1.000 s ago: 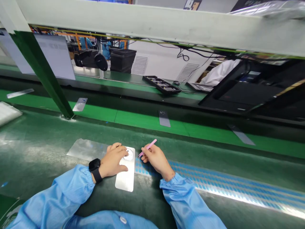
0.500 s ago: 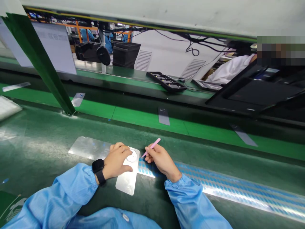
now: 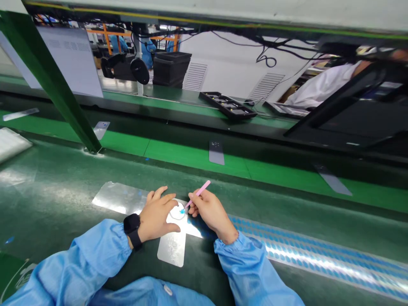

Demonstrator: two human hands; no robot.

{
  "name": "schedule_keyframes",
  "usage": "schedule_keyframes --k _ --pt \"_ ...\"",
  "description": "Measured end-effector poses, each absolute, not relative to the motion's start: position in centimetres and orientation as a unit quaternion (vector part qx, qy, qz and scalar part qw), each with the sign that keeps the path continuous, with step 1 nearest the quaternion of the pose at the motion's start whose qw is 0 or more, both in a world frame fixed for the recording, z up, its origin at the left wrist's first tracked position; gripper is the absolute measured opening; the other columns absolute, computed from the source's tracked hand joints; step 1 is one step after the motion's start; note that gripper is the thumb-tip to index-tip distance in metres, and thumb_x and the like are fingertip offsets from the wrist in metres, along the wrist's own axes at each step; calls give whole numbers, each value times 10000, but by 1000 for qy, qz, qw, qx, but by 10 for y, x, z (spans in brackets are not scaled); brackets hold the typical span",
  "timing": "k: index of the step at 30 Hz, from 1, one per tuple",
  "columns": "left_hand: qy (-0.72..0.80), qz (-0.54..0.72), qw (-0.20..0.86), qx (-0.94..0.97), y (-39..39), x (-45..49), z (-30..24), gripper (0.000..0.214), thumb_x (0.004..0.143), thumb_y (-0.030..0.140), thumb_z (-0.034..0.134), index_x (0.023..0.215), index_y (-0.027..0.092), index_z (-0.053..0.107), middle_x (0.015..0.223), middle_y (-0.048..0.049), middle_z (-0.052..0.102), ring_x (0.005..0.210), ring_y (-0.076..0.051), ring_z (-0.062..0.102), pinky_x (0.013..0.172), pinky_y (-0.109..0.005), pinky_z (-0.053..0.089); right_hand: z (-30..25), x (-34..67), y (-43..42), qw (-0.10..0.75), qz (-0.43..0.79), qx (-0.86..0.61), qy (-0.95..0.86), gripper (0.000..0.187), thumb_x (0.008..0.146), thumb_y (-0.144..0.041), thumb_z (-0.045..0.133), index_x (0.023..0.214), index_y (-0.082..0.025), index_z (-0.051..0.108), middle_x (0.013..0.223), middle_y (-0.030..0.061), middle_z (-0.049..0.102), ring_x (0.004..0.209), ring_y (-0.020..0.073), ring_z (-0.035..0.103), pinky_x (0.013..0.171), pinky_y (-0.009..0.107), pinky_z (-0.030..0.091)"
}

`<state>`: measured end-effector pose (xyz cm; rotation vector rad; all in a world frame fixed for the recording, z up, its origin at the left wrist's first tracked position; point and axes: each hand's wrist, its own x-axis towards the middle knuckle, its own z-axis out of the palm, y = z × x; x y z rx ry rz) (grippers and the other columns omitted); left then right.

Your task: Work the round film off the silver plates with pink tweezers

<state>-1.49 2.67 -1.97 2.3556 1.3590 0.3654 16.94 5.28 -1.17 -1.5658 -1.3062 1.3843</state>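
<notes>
My left hand [image 3: 156, 217] lies with fingers spread over the upper left of a thin pale phone back panel [image 3: 172, 250], its thumb on the panel. My right hand [image 3: 212, 214] pinches pink tweezers [image 3: 203, 187]. The tweezer tips reach the panel's round camera area, where a small blue dot sticker [image 3: 182, 211] shows right beside them. Whether the dot is stuck down or still held by the tips, I cannot tell. Under the panel and my right forearm runs a long clear film strip with rows of blue dots [image 3: 306, 250].
Beyond the bench runs a green belt [image 3: 178, 153] carrying several panels, one a grey panel [image 3: 216, 152]. A slanted green post [image 3: 60, 89] stands at left. White stacked sheets [image 3: 12, 145] lie at the left edge. A black tray [image 3: 228, 105] and a person's white sleeve [image 3: 321, 87] are farther back.
My right hand has moved left with the tweezers, from the film strip onto the panel. A blue dot now shows on the round area. The panel has shifted slightly towards me.
</notes>
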Motion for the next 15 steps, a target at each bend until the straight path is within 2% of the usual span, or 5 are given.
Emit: schedule_keyframes --k 15 --pt "485 118 196 844 25 -14 -22 609 609 527 789 1131 264 619 1305 -79 570 1287 -384 335 1003 -557 250 -10 167 56 290 532 -621 -498 156 801 -294 572 691 -195 522 448 -28 607 363 111 557 387 202 424"
